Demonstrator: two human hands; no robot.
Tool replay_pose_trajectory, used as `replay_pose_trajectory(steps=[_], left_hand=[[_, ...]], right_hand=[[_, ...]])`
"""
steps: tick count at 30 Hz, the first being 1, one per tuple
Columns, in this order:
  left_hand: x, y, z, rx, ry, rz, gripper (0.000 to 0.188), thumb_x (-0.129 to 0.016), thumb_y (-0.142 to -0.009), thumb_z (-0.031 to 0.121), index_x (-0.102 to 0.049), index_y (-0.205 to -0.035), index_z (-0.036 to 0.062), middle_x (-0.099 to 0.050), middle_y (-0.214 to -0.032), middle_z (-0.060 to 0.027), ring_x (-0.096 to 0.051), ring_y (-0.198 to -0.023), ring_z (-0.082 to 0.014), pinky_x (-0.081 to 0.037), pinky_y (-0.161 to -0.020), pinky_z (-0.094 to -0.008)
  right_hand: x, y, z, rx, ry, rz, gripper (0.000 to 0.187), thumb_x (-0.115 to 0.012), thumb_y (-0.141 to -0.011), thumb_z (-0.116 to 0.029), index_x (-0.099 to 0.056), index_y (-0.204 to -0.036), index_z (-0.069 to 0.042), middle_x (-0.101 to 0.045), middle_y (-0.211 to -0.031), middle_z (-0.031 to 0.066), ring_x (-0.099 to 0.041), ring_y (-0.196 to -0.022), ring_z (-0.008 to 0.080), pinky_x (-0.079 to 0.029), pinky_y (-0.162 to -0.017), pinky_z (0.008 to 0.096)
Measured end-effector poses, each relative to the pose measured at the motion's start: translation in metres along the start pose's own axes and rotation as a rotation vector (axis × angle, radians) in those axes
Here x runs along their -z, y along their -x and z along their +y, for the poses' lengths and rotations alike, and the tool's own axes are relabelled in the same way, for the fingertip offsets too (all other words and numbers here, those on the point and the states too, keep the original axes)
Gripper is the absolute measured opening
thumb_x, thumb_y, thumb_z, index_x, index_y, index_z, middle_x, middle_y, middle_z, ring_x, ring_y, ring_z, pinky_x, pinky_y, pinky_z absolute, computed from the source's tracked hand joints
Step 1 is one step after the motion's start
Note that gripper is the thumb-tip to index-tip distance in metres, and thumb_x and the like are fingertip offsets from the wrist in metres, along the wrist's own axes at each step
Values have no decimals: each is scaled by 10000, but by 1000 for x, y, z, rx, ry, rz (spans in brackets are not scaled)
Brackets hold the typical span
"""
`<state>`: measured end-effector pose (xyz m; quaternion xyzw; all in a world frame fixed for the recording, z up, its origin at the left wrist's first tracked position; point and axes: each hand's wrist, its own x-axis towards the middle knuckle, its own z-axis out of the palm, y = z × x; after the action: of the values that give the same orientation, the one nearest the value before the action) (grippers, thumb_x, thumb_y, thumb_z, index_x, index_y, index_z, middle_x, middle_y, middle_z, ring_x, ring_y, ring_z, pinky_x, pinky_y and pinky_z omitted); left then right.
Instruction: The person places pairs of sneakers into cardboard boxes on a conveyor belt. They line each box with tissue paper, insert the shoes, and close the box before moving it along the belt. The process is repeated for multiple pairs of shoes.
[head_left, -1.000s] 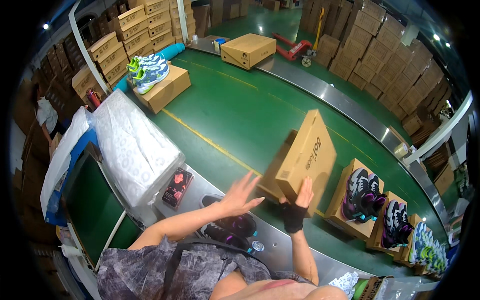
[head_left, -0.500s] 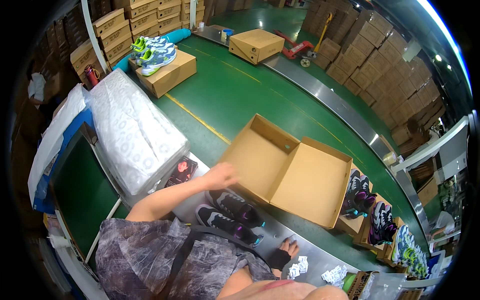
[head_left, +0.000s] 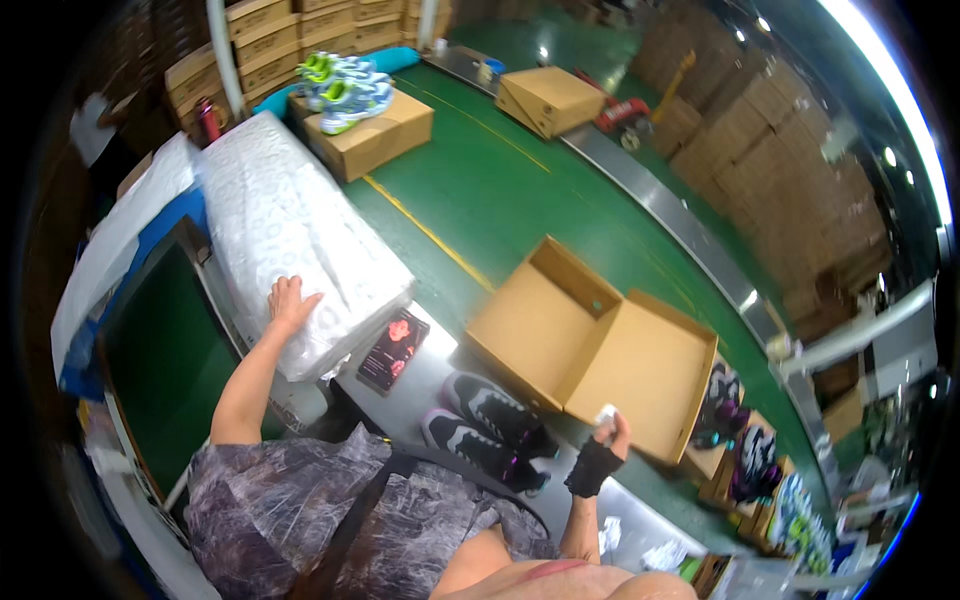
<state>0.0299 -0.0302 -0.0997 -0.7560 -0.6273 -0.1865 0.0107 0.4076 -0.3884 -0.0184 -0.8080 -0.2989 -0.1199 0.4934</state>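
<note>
Since half a second ago, left hand (head_left: 288,303) has moved off the shoes onto the white paper stack (head_left: 300,240), lying open on its near edge. Right hand (head_left: 600,455), gloved, pinches a small white packet (head_left: 606,412) at the open cardboard box (head_left: 590,345)'s near edge, beside dark sneakers (head_left: 485,425).

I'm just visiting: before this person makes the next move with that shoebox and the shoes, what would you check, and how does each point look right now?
1. Open shoebox lying open, base and lid both empty: ok.
2. Pair of dark shoes within reach beside the box on the metal bench: ok.
3. Left hand resting on the stack of white wrapping paper: ok.
4. A single sheet already separated: cannot tell.
5. Right hand, in a dark fingerless glove, holds a small white item at the lid's edge; what it is: cannot tell.
</note>
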Motion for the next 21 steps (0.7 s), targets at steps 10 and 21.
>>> replay_pose_trajectory(steps=[10,21], left_hand=[[30,-36,-19,100,211,-40,211,-474,-843,243,-515,-808,39,-591,-776,-177,-573,-761,-354,-438,-663,-458],[157,-47,161,-146,1236,13,108,-425,-897,142,-484,-852,64,-437,-661,34,-405,-568,-45,-356,-488,-210]], right_hand=[[-153,-44,53,497,430,-1277,484,-521,-745,-164,-450,-1223,-135,-582,-873,247,-569,-847,369,-453,-756,418],[-125,-43,-5,616,57,-1028,585,-630,-745,-242,-388,-1249,-68,-505,-1134,219,-541,-985,329,-443,-778,415]])
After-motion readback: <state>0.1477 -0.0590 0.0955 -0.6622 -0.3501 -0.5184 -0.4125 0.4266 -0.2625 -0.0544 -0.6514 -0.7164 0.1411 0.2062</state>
